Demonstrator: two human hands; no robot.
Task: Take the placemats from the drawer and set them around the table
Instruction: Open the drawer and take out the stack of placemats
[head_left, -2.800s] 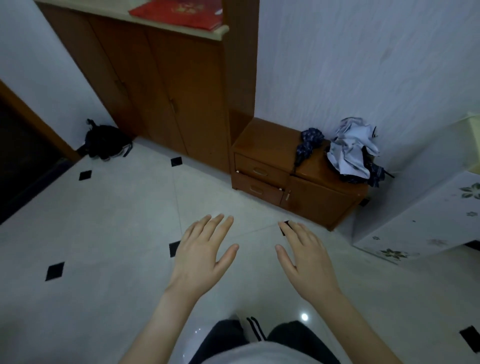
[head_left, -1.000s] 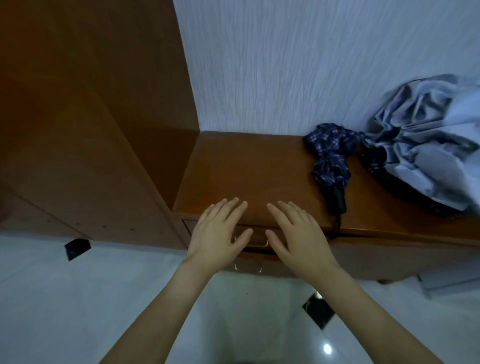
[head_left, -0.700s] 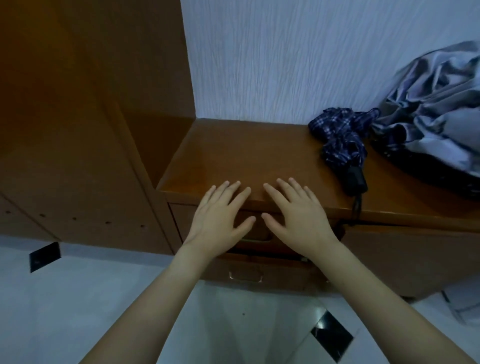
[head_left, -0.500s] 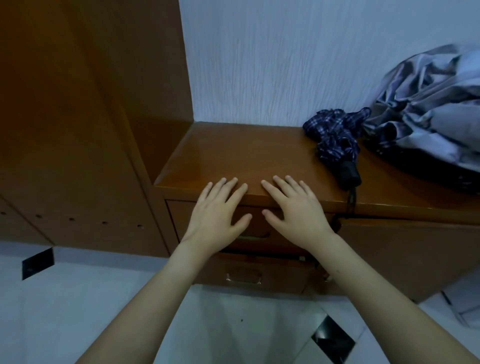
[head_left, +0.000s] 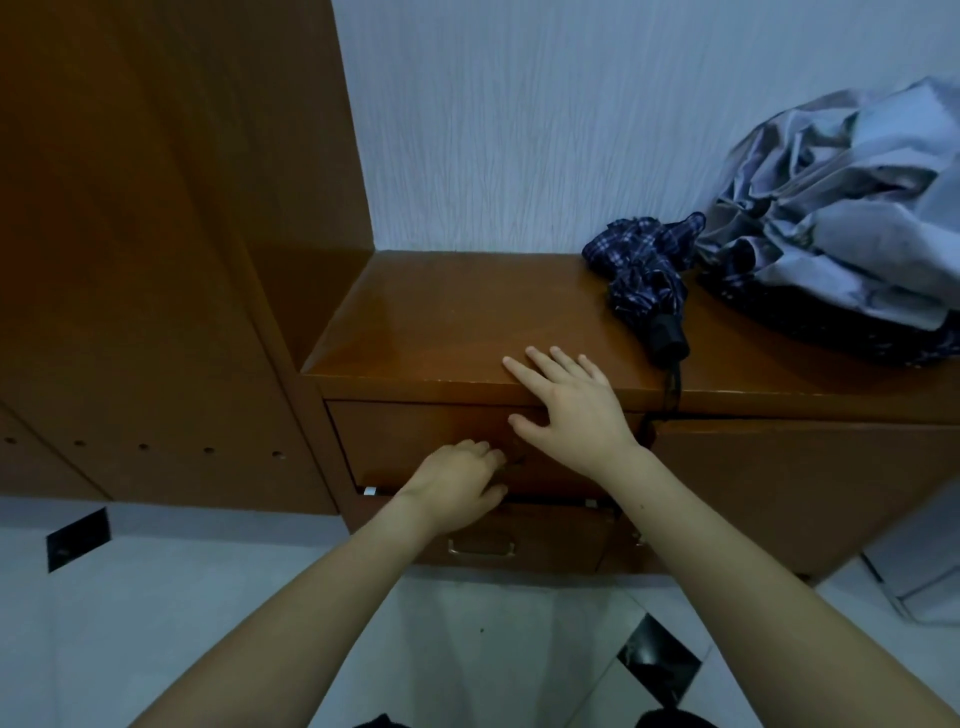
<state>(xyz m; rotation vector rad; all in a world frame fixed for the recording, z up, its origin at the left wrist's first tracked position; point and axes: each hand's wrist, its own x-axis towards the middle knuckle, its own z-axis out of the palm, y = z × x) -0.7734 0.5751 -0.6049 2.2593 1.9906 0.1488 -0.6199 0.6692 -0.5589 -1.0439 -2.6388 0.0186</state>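
A low wooden cabinet (head_left: 447, 322) stands against the white wall, with two drawers in its left half. My left hand (head_left: 457, 486) is curled on the handle in the middle of the top drawer (head_left: 395, 441), whose front is shut or nearly shut. My right hand (head_left: 571, 410) lies flat with fingers spread on the cabinet's front edge, just above that drawer. The lower drawer (head_left: 480, 545) shows a brass handle and stays closed. No placemats are visible; the drawer's inside is hidden.
A folded plaid umbrella (head_left: 641, 283) lies on the cabinet top to the right of my right hand. A crumpled grey cloth heap (head_left: 841, 228) sits further right. A tall wooden wardrobe (head_left: 156, 260) rises on the left. White floor tiles (head_left: 156, 597) lie below.
My left hand dropped from the cabinet's edge down to the top drawer's handle and curled around it. My right hand stayed flat on the cabinet edge.
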